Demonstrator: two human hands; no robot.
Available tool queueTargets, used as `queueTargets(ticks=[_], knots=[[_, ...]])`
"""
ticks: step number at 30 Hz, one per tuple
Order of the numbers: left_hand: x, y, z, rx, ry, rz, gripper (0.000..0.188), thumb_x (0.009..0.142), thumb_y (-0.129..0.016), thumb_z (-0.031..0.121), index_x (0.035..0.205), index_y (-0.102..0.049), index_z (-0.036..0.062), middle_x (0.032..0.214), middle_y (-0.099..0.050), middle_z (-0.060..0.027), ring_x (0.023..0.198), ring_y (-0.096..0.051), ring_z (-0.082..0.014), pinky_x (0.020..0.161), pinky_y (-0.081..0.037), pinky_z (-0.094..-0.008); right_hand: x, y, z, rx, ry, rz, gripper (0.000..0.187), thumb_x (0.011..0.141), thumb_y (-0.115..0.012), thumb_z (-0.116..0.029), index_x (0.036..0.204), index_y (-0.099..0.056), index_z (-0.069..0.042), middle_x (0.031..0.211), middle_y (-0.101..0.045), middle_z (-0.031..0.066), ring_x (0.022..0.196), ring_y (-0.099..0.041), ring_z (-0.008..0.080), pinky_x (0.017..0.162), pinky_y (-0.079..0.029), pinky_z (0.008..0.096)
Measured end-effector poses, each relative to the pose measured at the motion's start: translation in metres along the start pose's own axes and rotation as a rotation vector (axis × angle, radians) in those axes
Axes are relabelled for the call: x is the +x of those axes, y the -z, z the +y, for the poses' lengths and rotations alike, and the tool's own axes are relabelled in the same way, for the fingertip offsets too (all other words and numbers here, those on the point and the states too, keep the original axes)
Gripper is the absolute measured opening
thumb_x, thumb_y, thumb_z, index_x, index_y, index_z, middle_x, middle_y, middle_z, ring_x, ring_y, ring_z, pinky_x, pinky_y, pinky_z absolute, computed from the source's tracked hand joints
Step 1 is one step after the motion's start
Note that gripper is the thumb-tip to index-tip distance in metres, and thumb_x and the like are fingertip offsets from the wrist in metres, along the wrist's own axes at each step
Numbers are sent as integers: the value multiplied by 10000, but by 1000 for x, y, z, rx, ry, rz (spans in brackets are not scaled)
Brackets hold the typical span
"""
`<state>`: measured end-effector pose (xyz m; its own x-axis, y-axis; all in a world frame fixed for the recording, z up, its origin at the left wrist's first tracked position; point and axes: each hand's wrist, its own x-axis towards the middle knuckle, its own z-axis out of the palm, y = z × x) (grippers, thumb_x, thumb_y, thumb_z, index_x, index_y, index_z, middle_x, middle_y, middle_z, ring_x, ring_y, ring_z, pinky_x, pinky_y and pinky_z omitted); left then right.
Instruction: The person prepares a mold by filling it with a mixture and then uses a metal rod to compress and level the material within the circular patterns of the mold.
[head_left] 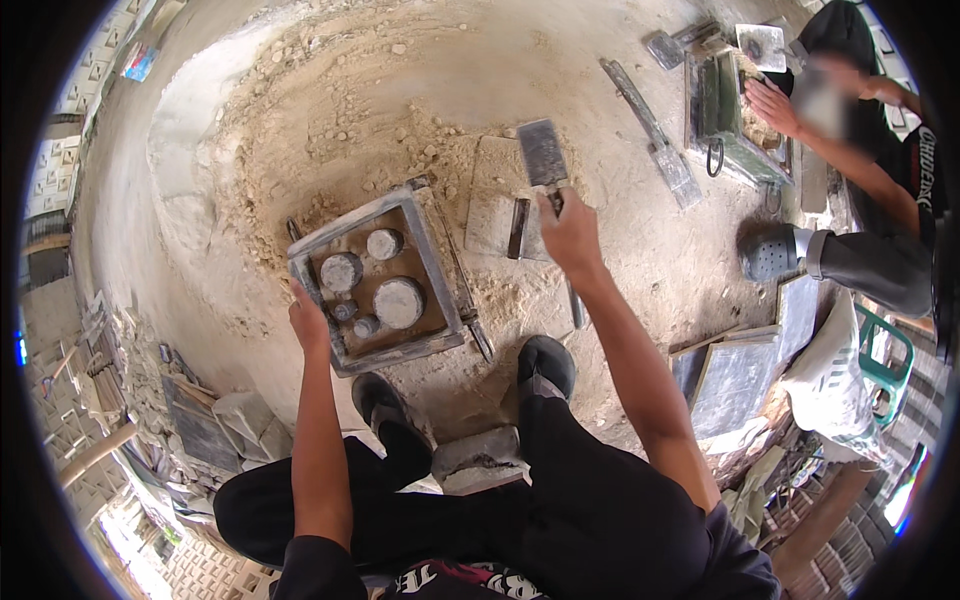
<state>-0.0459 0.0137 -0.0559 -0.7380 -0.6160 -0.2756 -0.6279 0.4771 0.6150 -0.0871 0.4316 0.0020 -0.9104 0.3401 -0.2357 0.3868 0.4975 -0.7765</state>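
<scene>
A square moulding frame [431, 265] lies on the sandy ground in front of me. In its bed of brown sand [384, 270] sit several round grey discs [399, 302] of different sizes, the small ones towards the near left. My left hand [308, 320] is at the frame's left side, its fingers appearing to close on the edge. To the right of the frame, my right hand [572, 232] grips a trowel [543, 155] by its handle. The trowel's flat rectangular blade points away from me, above a dusty board [488, 205].
A dark bar [518, 228] lies on the board. Loose sand [330, 130] spreads beyond the frame. Another trowel [674, 172] lies farther right. At the right, a co-worker's hand [770, 108] is over another sand-filled box [722, 100]. Flat boards [738, 375] and a white sack [830, 375] lie nearer.
</scene>
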Motion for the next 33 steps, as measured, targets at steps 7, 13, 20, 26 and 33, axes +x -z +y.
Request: queueTargets(ticks=[7,13,20,26,33], knots=[[6,1,-5,-144,-149,-86,721,993,-395,545,1140,-602,-129,1099,-658,-226,983,-616,-295,902,-447,-374,27,29,95,-381,69,187,267,927,-586,-217,929,-538,46,853,-644,275,810,-636,457,717,-501,507],[0,-2,-9,-309,-173,-77,666,1009,-401,506,1149,-606,-111,1078,-660,-174,981,-603,-250,898,-448,-348,23,37,126,-419,0,217,280,919,-595,-229,960,-548,45,959,-619,269,929,-607,436,800,-484,492],[-20,8,-20,-178,18,-123,697,1003,-391,538,1091,-628,-112,1014,-676,-170,912,-607,-236,855,-456,-345,-20,7,47,-234,440,164,316,922,-592,-240,1071,-557,36,1059,-565,241,989,-553,381,869,-442,461],[-27,4,-1,-146,-101,-88,660,1011,-402,506,1047,-636,-110,949,-670,-146,829,-579,-205,797,-463,-341,-92,-86,-40,185,250,-298,380,945,-593,-258,1154,-452,28,959,-598,275,897,-609,452,758,-493,501],[-29,7,3,-166,-53,-129,673,1006,-411,512,1169,-595,-114,1076,-660,-153,935,-612,-215,854,-474,-334,-74,-126,-36,391,212,-150,349,973,-538,-257,1106,-399,34,755,-615,313,677,-602,508,575,-481,550]])
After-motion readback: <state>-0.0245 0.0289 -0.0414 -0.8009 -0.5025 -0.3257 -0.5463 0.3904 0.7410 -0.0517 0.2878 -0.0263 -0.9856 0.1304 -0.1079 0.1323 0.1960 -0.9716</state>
